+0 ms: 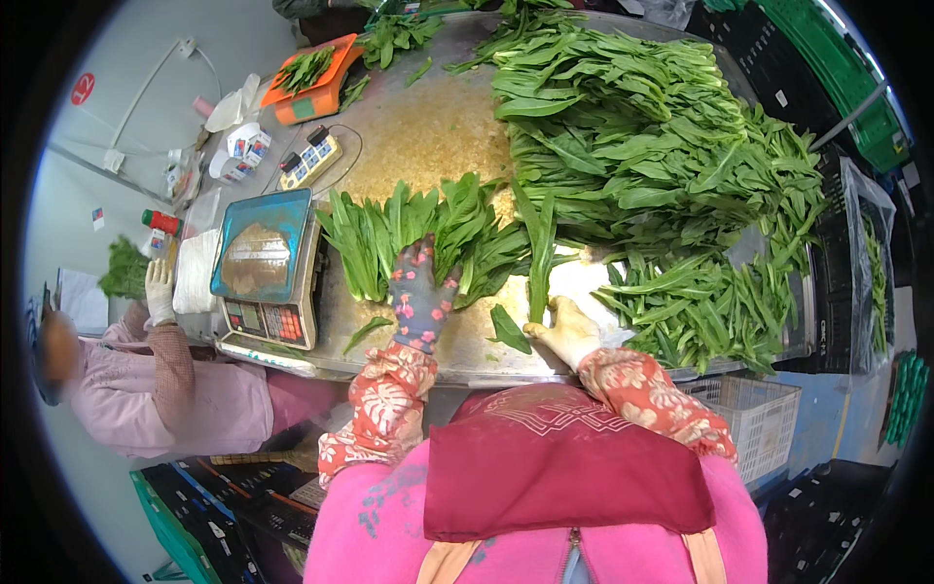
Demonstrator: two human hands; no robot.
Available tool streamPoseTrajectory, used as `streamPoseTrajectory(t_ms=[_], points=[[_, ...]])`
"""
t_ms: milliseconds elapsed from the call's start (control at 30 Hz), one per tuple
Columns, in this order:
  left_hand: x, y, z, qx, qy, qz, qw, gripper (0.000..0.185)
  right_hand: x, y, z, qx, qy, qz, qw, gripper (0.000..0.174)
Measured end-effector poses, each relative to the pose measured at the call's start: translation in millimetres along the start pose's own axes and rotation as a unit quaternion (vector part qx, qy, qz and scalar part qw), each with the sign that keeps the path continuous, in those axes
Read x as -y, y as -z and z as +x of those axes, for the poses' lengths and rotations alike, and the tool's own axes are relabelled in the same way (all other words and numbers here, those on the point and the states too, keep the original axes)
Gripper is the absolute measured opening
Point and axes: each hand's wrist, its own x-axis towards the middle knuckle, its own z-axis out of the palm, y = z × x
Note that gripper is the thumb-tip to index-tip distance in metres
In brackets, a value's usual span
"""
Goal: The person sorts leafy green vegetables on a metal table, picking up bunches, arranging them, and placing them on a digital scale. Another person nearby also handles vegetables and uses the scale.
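Observation:
My left hand (425,296), in a dark glove with pink flowers, lies palm down with spread fingers on a row of leafy green vegetables (379,241) on the metal table (467,350). My right hand (565,332), in a pale glove, pinches the lower end of a long green leaf (540,248) between thumb and fingers. The leaf stands lengthwise away from me, beside the row's right end. A loose leaf piece (510,330) lies between my hands, and another small leaf (367,333) lies left of my left hand.
A digital scale (266,255) stands at the left, near a power strip (311,162) and an orange scale (310,80). A big heap of greens (627,139) covers the right side. A co-worker (182,394) is at the far left. A white crate (751,416) stands below the table's right edge.

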Motion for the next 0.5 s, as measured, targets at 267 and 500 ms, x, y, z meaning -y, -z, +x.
streamPoseTrajectory(t_ms=[267,500], points=[[-35.8,-17.0,-37.4,0.337,0.189,-0.679,0.624,0.065,-19.7,13.4,-13.1,0.215,-0.175,0.573,0.771,0.026],[-76.2,-26.5,-40.7,0.455,0.26,-0.718,0.457,0.037,7.7,19.4,-60.3,0.251,-0.11,0.676,0.684,0.029]])
